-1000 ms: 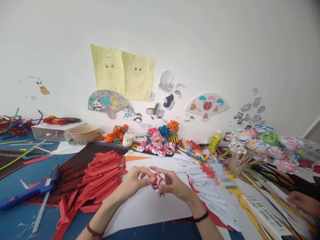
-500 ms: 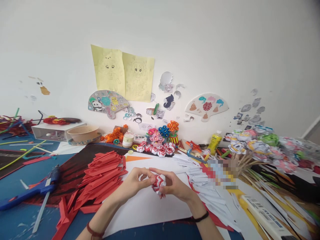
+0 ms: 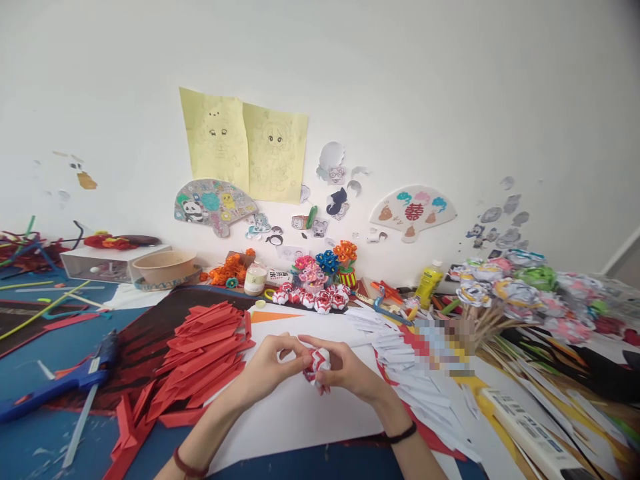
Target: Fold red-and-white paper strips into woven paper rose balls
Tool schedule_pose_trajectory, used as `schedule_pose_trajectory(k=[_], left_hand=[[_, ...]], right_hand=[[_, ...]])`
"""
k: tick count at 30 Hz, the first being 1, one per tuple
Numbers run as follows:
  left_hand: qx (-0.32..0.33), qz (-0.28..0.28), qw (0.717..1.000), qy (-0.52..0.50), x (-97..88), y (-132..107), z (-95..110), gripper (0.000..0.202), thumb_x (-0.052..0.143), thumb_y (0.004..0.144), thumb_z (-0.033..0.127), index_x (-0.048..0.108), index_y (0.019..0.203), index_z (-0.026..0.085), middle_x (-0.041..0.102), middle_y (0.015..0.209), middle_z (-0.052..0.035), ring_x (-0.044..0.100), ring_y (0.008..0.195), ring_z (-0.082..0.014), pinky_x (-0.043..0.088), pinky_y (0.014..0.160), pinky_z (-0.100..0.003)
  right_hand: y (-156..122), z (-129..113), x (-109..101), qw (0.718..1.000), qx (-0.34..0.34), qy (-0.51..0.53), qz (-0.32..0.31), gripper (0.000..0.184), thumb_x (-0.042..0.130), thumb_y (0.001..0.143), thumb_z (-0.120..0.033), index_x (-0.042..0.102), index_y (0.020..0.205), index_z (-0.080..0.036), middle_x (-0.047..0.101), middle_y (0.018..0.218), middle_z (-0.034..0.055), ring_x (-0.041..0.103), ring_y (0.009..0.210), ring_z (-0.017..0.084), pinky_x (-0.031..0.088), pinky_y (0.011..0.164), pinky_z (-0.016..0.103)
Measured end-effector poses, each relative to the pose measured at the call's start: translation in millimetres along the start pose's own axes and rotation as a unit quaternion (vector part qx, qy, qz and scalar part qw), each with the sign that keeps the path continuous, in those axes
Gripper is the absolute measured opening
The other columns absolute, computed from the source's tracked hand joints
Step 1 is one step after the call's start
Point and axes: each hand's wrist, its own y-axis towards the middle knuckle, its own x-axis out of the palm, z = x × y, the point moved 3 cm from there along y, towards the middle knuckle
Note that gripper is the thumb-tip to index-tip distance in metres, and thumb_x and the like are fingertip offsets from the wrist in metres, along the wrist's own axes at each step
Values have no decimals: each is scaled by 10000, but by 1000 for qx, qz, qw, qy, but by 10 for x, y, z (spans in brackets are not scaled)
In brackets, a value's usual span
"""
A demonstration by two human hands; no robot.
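Note:
Between my two hands is a red-and-white folded paper flower [image 3: 319,363], held above a white paper sheet [image 3: 290,427]. My left hand [image 3: 280,360] pinches its left side with thumb and fingertips. From the right, my right hand [image 3: 347,370] grips it, thumb at the lower front and fingers behind. The fingers hide part of the flower. A pile of folded red paper strips [image 3: 205,353] lies left of my hands. Folded white paper strips [image 3: 415,380] are spread to the right. Several finished red-and-white paper flowers [image 3: 323,302] sit behind the sheet.
A blue glue gun [image 3: 85,377] with a glue stick lies at left. A beige bowl [image 3: 165,260] and white jar [image 3: 255,281] stand near the wall. At right are a yellow bottle [image 3: 430,283], stemmed paper flowers [image 3: 500,290] and a long white box [image 3: 533,433].
The camera view has shifted very slightly. Both hands keep hold of the paper flower in almost the same pose.

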Motion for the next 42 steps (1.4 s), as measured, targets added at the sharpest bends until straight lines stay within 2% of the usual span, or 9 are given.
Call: schedule_pose_trajectory(k=[4,9,12,15,20,25,29,37,42], left_hand=[[21,40,998,47,20,13,-44,225,564,862,300,701,713,202,704,726,-9,533,725,-163,367,684,-281],[49,83,989,109,43,11,-107,202,527,885,312,629,752,201,687,783,-14,566,817,-190,379,836,-342],[48,93,984,142,53,11,-114,208,515,897,322,611,755,204,676,776,-8,566,818,-193,350,888,-381],[56,89,985,138,47,25,-116,220,514,905,336,626,766,207,683,773,-5,564,790,-182,372,807,-332],[58,108,987,101,-25,49,-121,228,527,903,364,649,809,196,684,774,-18,543,711,-158,383,661,-271],[75,97,983,138,10,39,-90,179,548,896,319,656,803,211,690,805,-16,557,746,-165,370,680,-284],[81,90,978,170,51,31,-87,152,557,889,284,660,796,224,688,807,-8,557,758,-170,348,689,-295],[74,134,981,120,-37,13,-95,221,490,930,338,606,809,194,642,762,-14,499,680,-147,378,678,-283],[89,135,979,121,-26,-16,-61,179,512,911,316,606,820,194,634,772,-17,505,679,-146,379,678,-282]], right_hand=[[18,-17,0,999,-12,-14,27,748,799,714,-377,482,1366,-192,640,814,24,565,622,113,452,559,240],[37,-17,12,999,-29,12,42,744,791,720,-397,467,1360,-200,643,926,57,610,734,152,500,662,297],[36,-23,17,999,-36,10,36,696,730,782,-429,452,1374,-192,649,957,72,626,751,161,500,711,328],[29,-43,14,998,-47,-1,46,665,694,811,-447,448,1381,-208,649,1002,74,630,800,170,495,773,355],[35,-52,-5,994,-73,9,77,713,766,746,-423,461,1363,-237,611,1118,72,596,966,197,471,873,366],[66,-20,-1,993,-88,18,76,729,808,700,-390,490,1337,-233,595,1156,74,571,1045,225,460,913,387],[61,-17,9,995,-79,21,63,735,813,700,-368,493,1344,-217,627,1104,69,578,1045,226,455,929,397],[-6,-66,-14,997,-51,26,52,736,761,770,-372,422,1410,-240,570,1287,101,520,1187,255,425,990,433],[32,-34,-18,995,-69,8,66,738,775,759,-342,428,1402,-234,595,1246,103,555,1156,248,421,1003,440]])
